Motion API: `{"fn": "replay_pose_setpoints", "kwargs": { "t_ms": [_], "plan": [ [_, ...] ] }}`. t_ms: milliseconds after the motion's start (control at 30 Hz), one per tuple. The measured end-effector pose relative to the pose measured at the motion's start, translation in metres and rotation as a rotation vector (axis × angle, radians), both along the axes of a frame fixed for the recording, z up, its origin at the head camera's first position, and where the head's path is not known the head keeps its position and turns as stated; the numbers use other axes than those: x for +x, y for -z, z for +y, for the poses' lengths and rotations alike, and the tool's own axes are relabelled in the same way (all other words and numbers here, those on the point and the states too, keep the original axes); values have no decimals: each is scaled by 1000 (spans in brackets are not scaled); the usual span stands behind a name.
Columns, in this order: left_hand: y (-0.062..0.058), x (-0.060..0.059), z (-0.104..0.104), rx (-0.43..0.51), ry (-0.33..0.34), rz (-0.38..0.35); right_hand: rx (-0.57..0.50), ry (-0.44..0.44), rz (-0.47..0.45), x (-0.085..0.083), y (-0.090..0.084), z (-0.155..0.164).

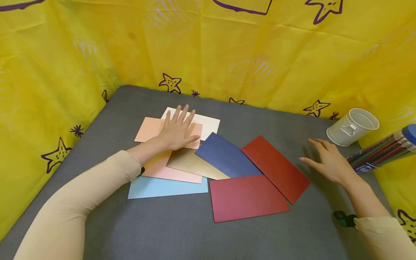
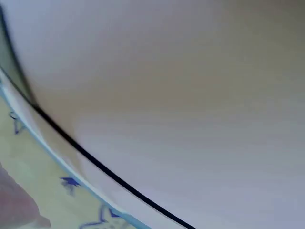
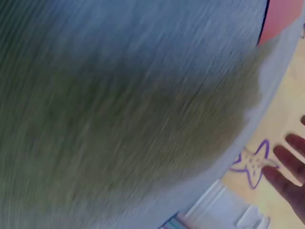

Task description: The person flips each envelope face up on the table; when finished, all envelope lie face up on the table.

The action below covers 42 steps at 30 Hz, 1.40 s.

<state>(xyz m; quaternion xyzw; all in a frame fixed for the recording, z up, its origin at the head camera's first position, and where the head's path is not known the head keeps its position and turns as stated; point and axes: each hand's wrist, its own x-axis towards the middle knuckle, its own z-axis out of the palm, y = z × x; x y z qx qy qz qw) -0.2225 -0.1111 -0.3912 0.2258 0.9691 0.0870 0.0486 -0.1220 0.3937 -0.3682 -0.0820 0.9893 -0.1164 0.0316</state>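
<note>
My left hand (image 1: 177, 131) rests flat with spread fingers over a peach paper rectangle (image 1: 147, 130) and a white one (image 1: 209, 124). Overlapping below are gold (image 1: 191, 164), pink (image 1: 172, 173) and light blue (image 1: 165, 188) sheets, like envelopes or cards. To the right, navy (image 1: 230, 155), red (image 1: 277, 168) and crimson (image 1: 248, 198) ones fan out. My right hand (image 1: 326, 159) hovers, fingers extended and holding nothing, between the red sheet and the metal bucket. In the left wrist view a blurred pale surface covers most of the frame.
A small whitish metal bucket (image 1: 346, 131) with a side handle stands at the back right of the grey table (image 1: 156, 231). Beside it is a clear, blue-lidded tube of pencils (image 1: 377, 155). Yellow patterned cloth (image 1: 208, 47) encloses the table's back and sides.
</note>
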Motion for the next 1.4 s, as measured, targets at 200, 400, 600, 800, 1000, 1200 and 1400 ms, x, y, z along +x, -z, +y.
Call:
{"fn": "replay_pose_setpoints", "kwargs": {
  "t_ms": [200, 400, 600, 800, 1000, 1200, 1400],
  "plan": [
    [-7, 4, 53, 94, 121, -8, -72, -74, -53, -2, 5, -21],
    [-16, 12, 107, 164, 256, -68, -117, -87, -168, -7, 7, -37],
    [-21, 11, 146, 240, 230, -216, -141, -47, -252, -16, 6, -43],
    [-17, 7, 169, 277, 178, -304, -133, -31, -292, -21, 7, -44],
    [-8, 8, 176, 243, 157, -314, -123, -63, -267, -20, 9, -47],
    [-2, 13, 177, 238, 147, -317, -116, -84, -223, -16, 14, -48],
    [-1, 15, 177, 229, 153, -294, -133, -75, -226, -14, 17, -49]
  ]
}}
